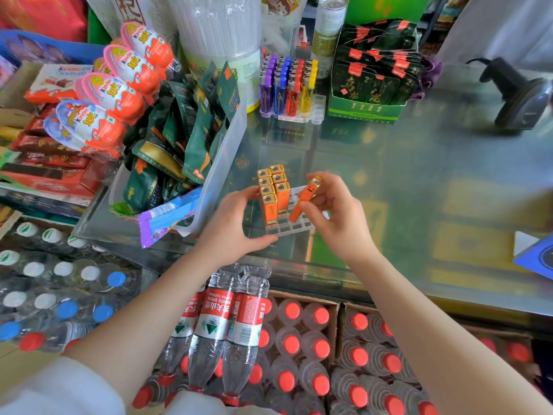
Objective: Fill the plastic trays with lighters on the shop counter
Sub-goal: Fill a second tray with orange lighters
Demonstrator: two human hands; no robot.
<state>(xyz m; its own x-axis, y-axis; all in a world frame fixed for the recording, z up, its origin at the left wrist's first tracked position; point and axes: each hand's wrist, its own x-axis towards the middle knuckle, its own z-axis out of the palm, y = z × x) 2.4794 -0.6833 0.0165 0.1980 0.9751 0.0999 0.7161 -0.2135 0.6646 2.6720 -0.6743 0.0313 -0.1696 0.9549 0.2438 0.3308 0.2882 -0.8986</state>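
Step in hand: loading clear plastic tray [294, 227] near front edge of glass bench [419, 175]. Seven or so gold-topped orange lighters [273, 191] stand in left cells; count uncertain, view soft. Right hand [332, 211] pinches one orange lighter [303, 202], tilted, base over empty cell. Left hand [236, 226] curled round tray's left side, steadying. Next: upright lighter, press down into cell.

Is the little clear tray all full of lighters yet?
Not yet. The clear tray holds gold lighters on its left side only; near slots are bare. The right hand holds an orange lighter tilted above them.
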